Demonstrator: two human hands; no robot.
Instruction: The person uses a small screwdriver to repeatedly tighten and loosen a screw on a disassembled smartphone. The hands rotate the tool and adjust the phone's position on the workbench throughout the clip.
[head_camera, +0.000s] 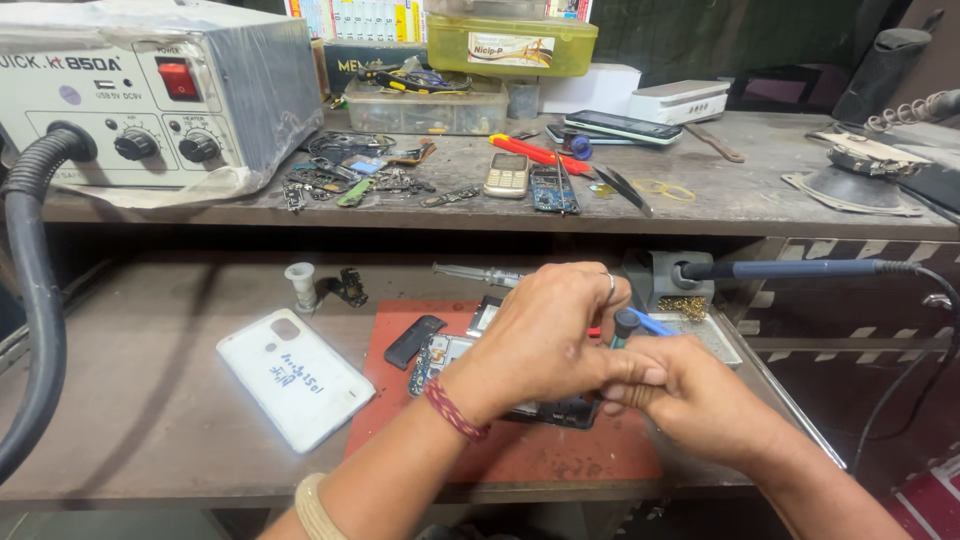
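My left hand (545, 335) lies over an opened phone with a bare circuit board (440, 355) on a red work mat (560, 455). Its fingers are curled, and a ring shows on one finger. My right hand (690, 395) is closed next to it, touching its fingertips. A thin blue-tipped tool (640, 322) sticks up between the two hands; the right hand grips it. A small black part (413, 340) lies on the mat left of the board.
A white phone back cover (295, 378) lies left of the mat. A soldering iron (790, 268) rests in its stand at the right. A hot-air rework station (150, 90) with black hose (35, 300) sits upper left. The upper shelf holds phones, tweezers, boxes.
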